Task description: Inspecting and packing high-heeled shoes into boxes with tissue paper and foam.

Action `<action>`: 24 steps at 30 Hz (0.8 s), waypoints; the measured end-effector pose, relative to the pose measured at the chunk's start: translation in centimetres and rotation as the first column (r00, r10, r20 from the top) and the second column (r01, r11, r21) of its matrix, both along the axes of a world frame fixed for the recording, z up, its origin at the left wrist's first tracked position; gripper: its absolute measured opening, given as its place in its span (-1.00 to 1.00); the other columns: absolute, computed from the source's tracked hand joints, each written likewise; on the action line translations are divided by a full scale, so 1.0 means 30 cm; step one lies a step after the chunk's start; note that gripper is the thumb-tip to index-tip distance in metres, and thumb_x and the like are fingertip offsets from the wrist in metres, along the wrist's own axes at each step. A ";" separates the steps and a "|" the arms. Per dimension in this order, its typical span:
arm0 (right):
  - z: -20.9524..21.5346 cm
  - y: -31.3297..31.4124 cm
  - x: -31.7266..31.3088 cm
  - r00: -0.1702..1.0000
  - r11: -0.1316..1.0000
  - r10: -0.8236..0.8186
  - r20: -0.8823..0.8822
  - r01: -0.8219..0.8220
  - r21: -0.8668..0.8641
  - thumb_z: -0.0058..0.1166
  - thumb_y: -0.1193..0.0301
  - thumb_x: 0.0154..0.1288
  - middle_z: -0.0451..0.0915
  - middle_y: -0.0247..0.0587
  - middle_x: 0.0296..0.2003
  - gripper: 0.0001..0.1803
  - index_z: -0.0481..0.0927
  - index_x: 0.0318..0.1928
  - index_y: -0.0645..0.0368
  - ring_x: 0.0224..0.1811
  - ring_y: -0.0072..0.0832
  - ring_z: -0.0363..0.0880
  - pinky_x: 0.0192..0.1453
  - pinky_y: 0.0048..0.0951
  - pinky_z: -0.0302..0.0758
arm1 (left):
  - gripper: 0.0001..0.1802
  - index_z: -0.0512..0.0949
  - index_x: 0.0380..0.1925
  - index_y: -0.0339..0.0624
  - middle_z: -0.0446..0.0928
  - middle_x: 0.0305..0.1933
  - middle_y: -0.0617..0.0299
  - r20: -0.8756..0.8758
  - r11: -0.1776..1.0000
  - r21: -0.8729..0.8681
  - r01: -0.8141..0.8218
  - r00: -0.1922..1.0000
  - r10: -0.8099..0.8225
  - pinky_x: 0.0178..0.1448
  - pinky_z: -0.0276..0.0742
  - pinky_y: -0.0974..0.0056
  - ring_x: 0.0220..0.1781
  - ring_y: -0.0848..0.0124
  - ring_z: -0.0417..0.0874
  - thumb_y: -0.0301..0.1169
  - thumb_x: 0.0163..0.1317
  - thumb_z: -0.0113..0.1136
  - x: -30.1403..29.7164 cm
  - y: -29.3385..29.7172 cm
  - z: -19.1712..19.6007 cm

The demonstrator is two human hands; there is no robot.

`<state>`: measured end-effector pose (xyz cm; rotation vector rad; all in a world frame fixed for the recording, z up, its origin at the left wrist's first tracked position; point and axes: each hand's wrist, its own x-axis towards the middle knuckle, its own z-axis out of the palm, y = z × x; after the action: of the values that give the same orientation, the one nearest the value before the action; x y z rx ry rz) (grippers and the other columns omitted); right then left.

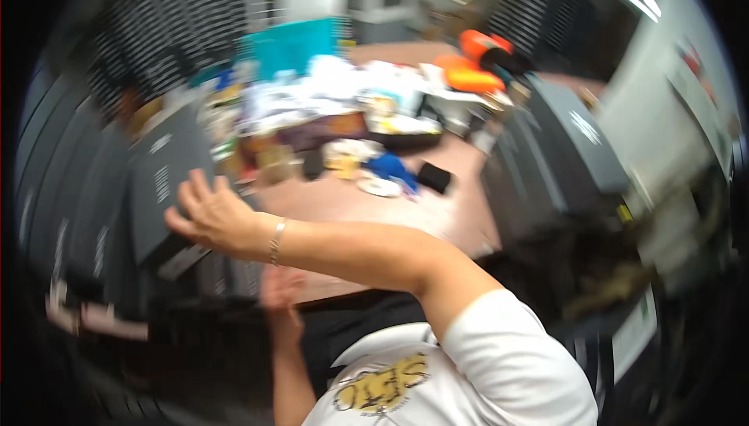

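Observation:
My right arm reaches across to the left, a thin bracelet on its wrist. The fingers of my right hand (pixel 214 215) are spread, touching or just in front of the face of a dark grey box (pixel 160 172) with pale print. That box stands tilted beside a row of similar dark grey boxes (pixel 58 184) at the far left. Below my right forearm, near the table's front edge, is my left hand (pixel 282 289). Motion smears its fingers, and whether it holds anything is hidden.
A pinkish table (pixel 460 184) bears a blurred heap of white items (pixel 312 94), a blue item (pixel 392 168) and a small black item (pixel 434 178). Orange items (pixel 472 75) lie behind. More dark boxes (pixel 546 153) stand at right; a teal bin (pixel 285 45) is at the back.

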<state>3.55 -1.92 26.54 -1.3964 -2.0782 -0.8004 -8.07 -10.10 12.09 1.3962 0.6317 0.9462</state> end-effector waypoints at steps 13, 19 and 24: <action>-0.683 -1.027 0.448 0.725 0.860 -0.316 -0.612 -0.054 -0.507 0.23 0.23 0.21 0.04 0.14 0.43 -0.20 0.20 0.41 0.05 0.43 0.05 0.11 0.41 -0.13 0.24 | -0.27 0.16 0.38 -0.18 0.27 0.37 0.04 -0.159 0.837 -0.532 0.131 0.955 -0.250 0.48 0.12 0.08 0.41 0.19 0.27 0.07 0.42 -0.03 0.227 -0.066 -0.332; -0.775 -0.858 0.599 -0.187 0.739 -0.668 -0.721 -0.286 -0.611 0.32 0.11 0.19 0.68 -0.04 -0.28 -0.43 0.59 -0.06 0.41 -0.24 -0.33 0.67 -0.08 -0.38 0.57 | -0.40 0.32 0.25 -0.21 0.42 0.22 0.12 0.113 0.579 -0.805 0.127 0.992 -0.061 0.44 0.20 0.08 0.30 0.21 0.39 -0.07 0.37 0.13 0.237 -0.090 -0.220; -0.540 -0.767 0.682 -0.665 0.899 -0.405 -0.628 -0.413 -0.143 0.15 0.14 0.35 0.62 -0.14 -0.18 -0.54 0.53 -0.06 0.35 -0.17 -0.46 0.63 -0.09 -0.41 0.58 | -0.35 0.26 0.33 -0.26 0.37 0.28 0.10 0.134 0.694 -0.714 0.091 0.991 0.008 0.43 0.22 0.12 0.34 0.24 0.35 -0.20 0.34 0.20 0.275 -0.019 -0.160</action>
<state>24.01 -24.93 10.33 -1.1197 -0.2246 1.2186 0.18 -10.66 7.27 0.6254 0.7631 0.6252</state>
